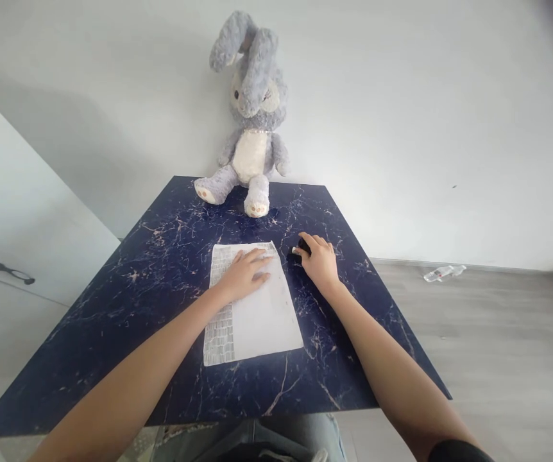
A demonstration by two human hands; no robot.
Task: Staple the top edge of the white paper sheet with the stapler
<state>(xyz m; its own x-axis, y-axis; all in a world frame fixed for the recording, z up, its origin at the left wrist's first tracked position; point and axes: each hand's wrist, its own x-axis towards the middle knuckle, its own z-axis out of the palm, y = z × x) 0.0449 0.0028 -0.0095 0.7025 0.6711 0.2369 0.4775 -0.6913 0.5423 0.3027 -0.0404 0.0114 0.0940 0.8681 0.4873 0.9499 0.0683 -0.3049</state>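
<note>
A white sheet of paper (262, 327) lies on the dark blue marbled table. Grey brick-like marks run down its left side and along part of its top edge. My left hand (245, 274) rests flat on the upper part of the sheet, fingers spread and pointing right. Just past the sheet's upper right corner, my right hand (321, 260) is curled round a small black object (296, 251) with a pale patch on it. Palm and fingers cover most of that object, so its kind cannot be made out.
A grey plush rabbit (252, 154) sits at the table's (136, 308) far edge against the white wall. To the left stands a white cabinet with a dark handle (11, 273). A clear plastic bottle (444, 273) lies on the floor at right.
</note>
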